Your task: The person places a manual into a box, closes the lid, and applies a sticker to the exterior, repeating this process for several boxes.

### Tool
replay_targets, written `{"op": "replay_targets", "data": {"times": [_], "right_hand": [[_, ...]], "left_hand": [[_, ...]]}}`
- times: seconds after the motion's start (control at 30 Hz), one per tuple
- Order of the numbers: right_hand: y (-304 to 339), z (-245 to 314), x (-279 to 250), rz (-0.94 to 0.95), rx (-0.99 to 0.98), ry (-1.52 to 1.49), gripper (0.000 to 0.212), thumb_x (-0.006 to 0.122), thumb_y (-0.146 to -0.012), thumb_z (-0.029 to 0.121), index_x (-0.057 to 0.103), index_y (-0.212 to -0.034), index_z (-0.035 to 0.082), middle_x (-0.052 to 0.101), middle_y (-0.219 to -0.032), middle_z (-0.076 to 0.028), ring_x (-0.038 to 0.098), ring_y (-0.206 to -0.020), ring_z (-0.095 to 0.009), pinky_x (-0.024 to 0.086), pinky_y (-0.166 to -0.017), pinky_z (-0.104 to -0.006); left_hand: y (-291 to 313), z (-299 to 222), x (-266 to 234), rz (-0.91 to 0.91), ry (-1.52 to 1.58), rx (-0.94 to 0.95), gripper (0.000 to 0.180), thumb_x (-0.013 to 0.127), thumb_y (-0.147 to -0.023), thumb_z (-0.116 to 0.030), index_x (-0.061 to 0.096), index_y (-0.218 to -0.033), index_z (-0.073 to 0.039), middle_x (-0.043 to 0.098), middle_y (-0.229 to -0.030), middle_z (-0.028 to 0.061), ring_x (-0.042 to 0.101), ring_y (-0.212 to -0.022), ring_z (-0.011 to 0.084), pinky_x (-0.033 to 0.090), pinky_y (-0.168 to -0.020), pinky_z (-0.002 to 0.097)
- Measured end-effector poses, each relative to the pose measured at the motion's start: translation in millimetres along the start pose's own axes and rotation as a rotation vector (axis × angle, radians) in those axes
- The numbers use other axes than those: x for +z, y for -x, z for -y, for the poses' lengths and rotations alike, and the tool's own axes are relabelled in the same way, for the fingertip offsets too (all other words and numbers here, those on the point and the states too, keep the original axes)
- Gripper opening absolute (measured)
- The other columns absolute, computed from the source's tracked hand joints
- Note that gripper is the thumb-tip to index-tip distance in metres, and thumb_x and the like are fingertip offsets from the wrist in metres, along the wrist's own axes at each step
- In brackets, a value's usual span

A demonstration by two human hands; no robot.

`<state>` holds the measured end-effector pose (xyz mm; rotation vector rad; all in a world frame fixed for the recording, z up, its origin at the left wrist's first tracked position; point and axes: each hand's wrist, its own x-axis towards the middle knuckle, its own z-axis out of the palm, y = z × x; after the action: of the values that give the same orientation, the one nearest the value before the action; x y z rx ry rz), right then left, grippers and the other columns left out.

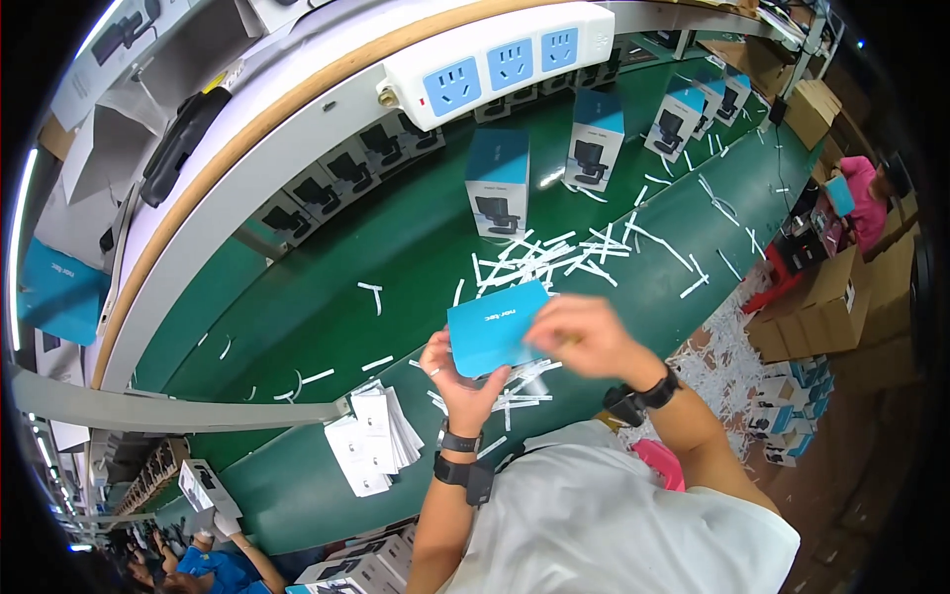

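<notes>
In the head view, the blue carton (pixel 490 332) is held above the green tabletop (pixel 287 495), towards its near edge; its blue face is turned up to the camera; the left hand (pixel 460 386) grips it at its lower left corner, the thumb along the carton's near edge and the fingers (pixel 432 353) bent around its left side; the right hand (pixel 589 337) is at the carton's right side, its fingertips curled and blurred over that edge; whether they pinch anything, I cannot tell.

White paper strips (pixel 534 259) lie heaped just beyond the carton, others scattered out to the tabletop's right edge; a stack of white leaflets (pixel 371 441) rests by the near edge, left of the left hand; two blue-topped webcam boxes (pixel 498 188) stand upright beyond the heap, more being grouped towards the far right corner.
</notes>
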<state>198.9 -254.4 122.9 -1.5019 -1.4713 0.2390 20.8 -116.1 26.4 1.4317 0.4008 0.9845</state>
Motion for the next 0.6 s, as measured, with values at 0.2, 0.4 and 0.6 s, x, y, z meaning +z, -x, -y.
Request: {"op": "replay_targets", "data": {"times": [0.2, 0.4, 0.6], "right_hand": [[50.0, -50.6, -47.4, -0.267, 0.467, 0.429, 0.057, 0.079, -0.075, 0.012, 0.062, -0.129, 0.01, 0.065, -0.107, -0.01, 0.061, -0.092, -0.024, 0.049, -0.074, -0.0337], [50.8, -17.4, 36.2, -0.152, 0.249, 0.126, 0.046, 0.084, -0.074, 0.012, 0.071, -0.119, 0.014, 0.06, -0.101, -0.005, 0.059, -0.073, -0.014, 0.05, -0.062, -0.0265], [71.9, -37.6, 49.6, -0.263, 0.253, 0.136, 0.035, 0.081, -0.076, 0.013, 0.075, -0.11, 0.019, 0.056, -0.094, -0.002, 0.06, -0.065, -0.013, 0.05, -0.056, -0.0261]], "left_hand": [[-14.1, -22.4, -18.1, 0.239, -0.293, -0.009, 0.081, 0.089, -0.064, -0.008, 0.051, -0.136, -0.006, 0.031, -0.152, 0.0159, 0.039, -0.137, 0.034, 0.035, -0.112, 0.0458], [-13.0, -15.2, -24.3, 0.239, -0.413, 0.055, 0.048, 0.089, -0.064, -0.006, 0.073, -0.11, -0.008, 0.045, -0.143, 0.015, 0.041, -0.138, 0.0394, 0.036, -0.114, 0.049], [-19.7, -7.5, -40.0, 0.423, -0.495, 0.189, 0.055, 0.089, -0.065, -0.014, 0.07, -0.117, -0.009, 0.043, -0.146, 0.0163, 0.039, -0.137, 0.0429, 0.041, -0.11, 0.0506]]}}
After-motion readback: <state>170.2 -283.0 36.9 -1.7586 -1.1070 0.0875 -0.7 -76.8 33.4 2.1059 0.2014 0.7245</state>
